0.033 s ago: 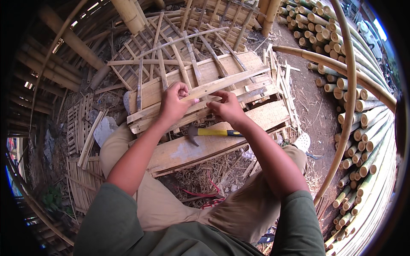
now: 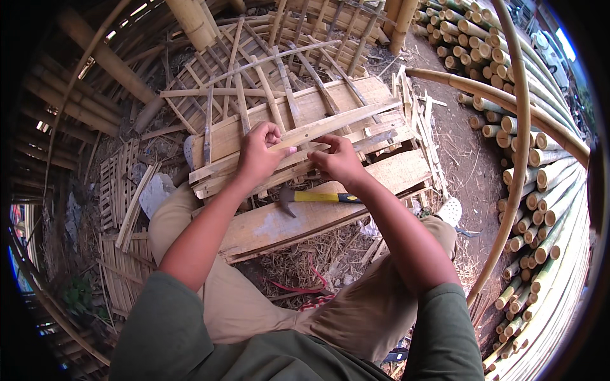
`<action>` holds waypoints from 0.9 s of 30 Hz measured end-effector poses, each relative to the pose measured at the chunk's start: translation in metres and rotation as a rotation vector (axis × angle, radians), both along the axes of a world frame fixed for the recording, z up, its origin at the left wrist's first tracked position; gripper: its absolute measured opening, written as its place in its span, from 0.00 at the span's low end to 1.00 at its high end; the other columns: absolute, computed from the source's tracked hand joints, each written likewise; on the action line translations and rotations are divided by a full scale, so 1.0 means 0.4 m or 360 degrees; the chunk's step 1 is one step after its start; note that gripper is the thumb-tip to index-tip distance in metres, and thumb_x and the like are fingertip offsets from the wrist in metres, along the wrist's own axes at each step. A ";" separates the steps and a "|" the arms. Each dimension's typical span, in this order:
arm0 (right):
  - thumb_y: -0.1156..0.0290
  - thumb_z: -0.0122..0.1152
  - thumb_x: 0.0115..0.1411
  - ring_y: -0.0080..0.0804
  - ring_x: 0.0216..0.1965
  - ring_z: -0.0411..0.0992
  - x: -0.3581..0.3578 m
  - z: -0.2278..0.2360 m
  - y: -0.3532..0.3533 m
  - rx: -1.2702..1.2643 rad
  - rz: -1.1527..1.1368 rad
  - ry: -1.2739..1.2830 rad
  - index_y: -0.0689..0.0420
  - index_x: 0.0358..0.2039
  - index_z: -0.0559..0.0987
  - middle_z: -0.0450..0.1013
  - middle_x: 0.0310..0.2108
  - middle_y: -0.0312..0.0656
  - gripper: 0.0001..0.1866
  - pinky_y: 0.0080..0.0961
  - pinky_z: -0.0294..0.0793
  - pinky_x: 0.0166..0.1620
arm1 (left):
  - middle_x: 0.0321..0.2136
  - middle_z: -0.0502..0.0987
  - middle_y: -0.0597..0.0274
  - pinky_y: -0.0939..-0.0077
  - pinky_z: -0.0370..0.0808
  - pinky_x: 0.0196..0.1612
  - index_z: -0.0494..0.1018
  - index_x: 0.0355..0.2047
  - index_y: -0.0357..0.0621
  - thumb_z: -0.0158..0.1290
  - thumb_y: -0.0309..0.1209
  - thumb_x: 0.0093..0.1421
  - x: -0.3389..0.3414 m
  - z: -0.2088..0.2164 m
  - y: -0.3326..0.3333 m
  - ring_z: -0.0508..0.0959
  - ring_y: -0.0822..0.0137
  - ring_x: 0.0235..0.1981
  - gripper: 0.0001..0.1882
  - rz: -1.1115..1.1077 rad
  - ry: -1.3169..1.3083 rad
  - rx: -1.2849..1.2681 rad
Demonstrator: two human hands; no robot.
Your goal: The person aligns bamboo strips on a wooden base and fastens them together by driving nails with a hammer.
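Observation:
My left hand [image 2: 262, 152] is over a pale wooden strip [image 2: 356, 116], its fingers curled and its thumb stretched toward the right hand. Facing it, my right hand [image 2: 341, 163] has its fingers bent together in a pinch; anything small in either hand is too tiny to make out. The strip lies across several bamboo slats [image 2: 287, 95] that fan out away from me. Below my hands, a claw hammer [image 2: 316, 197] with a yellow and black handle rests on the near plank [image 2: 270, 227] of a low wooden bench, its head to the left.
Cut bamboo poles [image 2: 546, 168] are stacked at the right, with a curved bamboo pole [image 2: 522, 114] in front. Finished-looking slatted panels [image 2: 119, 184] lie at the left. A thick bamboo post [image 2: 192, 25] stands behind the slats. Shavings [image 2: 305, 257] litter the ground between my legs.

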State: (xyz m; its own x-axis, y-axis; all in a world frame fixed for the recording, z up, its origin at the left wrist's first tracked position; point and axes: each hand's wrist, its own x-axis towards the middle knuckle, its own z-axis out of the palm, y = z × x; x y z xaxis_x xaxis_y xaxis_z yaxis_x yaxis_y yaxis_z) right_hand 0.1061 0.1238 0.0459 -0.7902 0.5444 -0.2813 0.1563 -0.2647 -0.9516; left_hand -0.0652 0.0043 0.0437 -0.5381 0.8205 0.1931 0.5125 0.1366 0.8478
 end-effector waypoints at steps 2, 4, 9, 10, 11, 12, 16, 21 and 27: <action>0.74 0.64 0.57 0.20 0.18 0.69 0.002 -0.003 -0.001 0.0045 -0.0023 -0.0015 0.71 0.53 0.73 0.74 0.23 0.38 0.25 0.19 0.67 0.21 | 0.27 0.69 0.72 0.85 0.73 0.35 0.67 0.34 0.43 0.72 0.24 0.48 0.001 -0.001 -0.001 0.70 0.83 0.28 0.22 -0.0004 0.0068 0.0009; 0.74 0.64 0.57 0.20 0.19 0.69 0.006 -0.004 0.001 0.0002 0.0013 -0.0002 0.72 0.54 0.73 0.75 0.24 0.38 0.25 0.19 0.67 0.22 | 0.27 0.69 0.73 0.85 0.73 0.34 0.67 0.33 0.43 0.72 0.24 0.47 0.002 -0.003 -0.001 0.69 0.83 0.28 0.22 -0.0008 0.0136 0.0020; 0.74 0.64 0.57 0.19 0.21 0.69 0.010 -0.001 0.005 -0.0070 0.0057 0.0025 0.69 0.52 0.75 0.75 0.26 0.37 0.22 0.18 0.67 0.23 | 0.26 0.67 0.73 0.85 0.72 0.33 0.67 0.32 0.44 0.72 0.24 0.47 0.006 -0.005 -0.003 0.67 0.83 0.27 0.22 0.0019 0.0064 0.0001; 0.74 0.64 0.57 0.19 0.21 0.69 0.011 0.003 0.006 -0.0112 0.0084 0.0036 0.68 0.51 0.76 0.75 0.26 0.36 0.21 0.18 0.67 0.23 | 0.26 0.67 0.73 0.85 0.72 0.33 0.67 0.32 0.44 0.72 0.24 0.47 0.006 -0.005 -0.005 0.67 0.83 0.27 0.22 0.0020 0.0065 0.0001; 0.74 0.64 0.57 0.19 0.21 0.69 0.012 -0.002 0.010 -0.0111 0.0081 0.0035 0.68 0.51 0.76 0.75 0.26 0.36 0.21 0.18 0.67 0.23 | 0.26 0.67 0.73 0.84 0.71 0.33 0.67 0.31 0.43 0.72 0.24 0.46 0.010 -0.003 -0.004 0.67 0.82 0.27 0.22 0.0021 0.0061 -0.0017; 0.74 0.63 0.57 0.19 0.21 0.69 0.013 -0.008 0.013 -0.0142 0.0088 0.0039 0.66 0.50 0.77 0.75 0.26 0.36 0.20 0.18 0.67 0.23 | 0.26 0.66 0.73 0.84 0.71 0.33 0.67 0.31 0.43 0.72 0.24 0.46 0.014 -0.001 -0.002 0.66 0.81 0.27 0.22 0.0021 0.0057 -0.0035; 0.75 0.62 0.58 0.19 0.20 0.68 0.006 -0.001 0.008 -0.0144 0.0019 -0.0054 0.66 0.47 0.78 0.74 0.25 0.36 0.16 0.17 0.66 0.22 | 0.27 0.66 0.72 0.82 0.71 0.35 0.68 0.31 0.43 0.72 0.23 0.45 0.019 0.004 -0.002 0.66 0.79 0.28 0.22 0.0000 0.0166 0.0006; 0.76 0.60 0.58 0.20 0.19 0.66 0.009 0.000 0.022 -0.0247 0.0053 -0.0101 0.67 0.40 0.79 0.70 0.23 0.35 0.10 0.20 0.60 0.18 | 0.27 0.67 0.69 0.79 0.72 0.37 0.69 0.32 0.42 0.73 0.25 0.45 0.023 0.020 -0.003 0.67 0.76 0.29 0.22 0.0039 0.0211 -0.0211; 0.72 0.59 0.61 0.20 0.15 0.61 0.007 0.013 0.020 -0.0378 -0.0037 -0.0133 0.66 0.38 0.79 0.66 0.19 0.34 0.10 0.21 0.56 0.16 | 0.31 0.73 0.59 0.70 0.75 0.41 0.71 0.35 0.40 0.72 0.27 0.44 0.035 0.041 -0.003 0.75 0.65 0.34 0.22 0.0039 0.0344 -0.0285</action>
State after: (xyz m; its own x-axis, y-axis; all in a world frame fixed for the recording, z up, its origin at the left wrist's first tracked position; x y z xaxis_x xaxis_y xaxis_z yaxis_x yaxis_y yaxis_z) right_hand 0.1090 0.1317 0.0510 -0.7468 0.4731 -0.4674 0.2233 -0.4837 -0.8463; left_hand -0.0511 0.0032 0.0603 -0.5205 0.8390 0.1588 0.6734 0.2890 0.6805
